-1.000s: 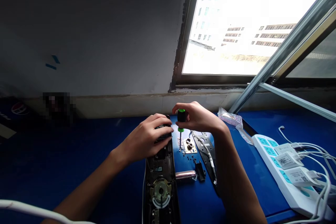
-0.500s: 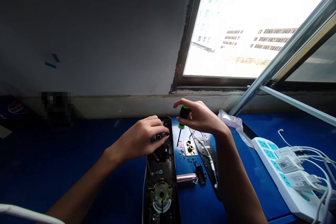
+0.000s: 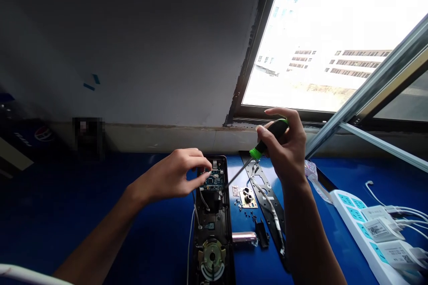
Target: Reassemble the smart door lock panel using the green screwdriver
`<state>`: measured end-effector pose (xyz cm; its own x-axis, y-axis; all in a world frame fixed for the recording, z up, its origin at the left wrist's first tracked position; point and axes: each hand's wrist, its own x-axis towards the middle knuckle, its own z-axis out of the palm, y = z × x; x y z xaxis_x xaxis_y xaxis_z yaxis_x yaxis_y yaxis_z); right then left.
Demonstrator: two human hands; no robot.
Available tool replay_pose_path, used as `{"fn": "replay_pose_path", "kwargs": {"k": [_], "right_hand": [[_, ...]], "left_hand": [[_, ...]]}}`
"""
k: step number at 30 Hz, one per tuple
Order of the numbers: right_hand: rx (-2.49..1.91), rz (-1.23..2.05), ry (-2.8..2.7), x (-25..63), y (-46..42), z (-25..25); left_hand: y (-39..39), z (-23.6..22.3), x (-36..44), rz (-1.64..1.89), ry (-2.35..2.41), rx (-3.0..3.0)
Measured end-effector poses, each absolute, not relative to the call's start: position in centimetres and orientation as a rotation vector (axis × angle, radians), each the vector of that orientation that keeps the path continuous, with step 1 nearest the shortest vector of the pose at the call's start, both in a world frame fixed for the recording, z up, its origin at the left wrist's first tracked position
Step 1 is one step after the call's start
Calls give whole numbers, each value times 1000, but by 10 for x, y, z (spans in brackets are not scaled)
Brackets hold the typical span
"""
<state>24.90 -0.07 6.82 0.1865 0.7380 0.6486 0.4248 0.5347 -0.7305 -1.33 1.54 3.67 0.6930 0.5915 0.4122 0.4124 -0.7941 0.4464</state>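
A long black device housing (image 3: pixel 211 213) lies uncovered on the blue table, a blue circuit board (image 3: pixel 216 179) at its far end. My left hand (image 3: pixel 180 173) reaches over that board from the left. Its thumb and fingertips are pinched together at the board's upper surface, and whatever is between them is too small to make out. My right hand (image 3: pixel 289 142) grips a green-and-black screwdriver (image 3: pixel 272 137). The shaft slants down to the left, with the tip by the board's lower right edge; whether it touches is unclear. A round metal part (image 3: pixel 212 256) sits in the housing's near end.
Right of the housing lie a square metal plate (image 3: pixel 248 197), several loose screws, a pinkish cylinder (image 3: pixel 245 238), a black bracket (image 3: pixel 262 234) and a long black panel (image 3: pixel 267 200) with a wrapped cable. A power strip (image 3: pixel 364 231) with plugged-in chargers stands farther right.
My right hand has moved right and tilted the screwdriver from nearly upright to a slant, its tip now by the board. My left hand has shifted slightly, exposing more of the circuit board.
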Motion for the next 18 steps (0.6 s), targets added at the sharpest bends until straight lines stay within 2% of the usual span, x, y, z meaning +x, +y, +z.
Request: {"fn": "replay_pose_path", "kwargs": {"k": [7,18], "right_hand": [[-1107,271,-1369,242,5,61],[-1026,236,-1279,230,4,63]], "left_hand": [[13,47,-28,667,855,2582],[24,32,-15,806,841,2576]]}}
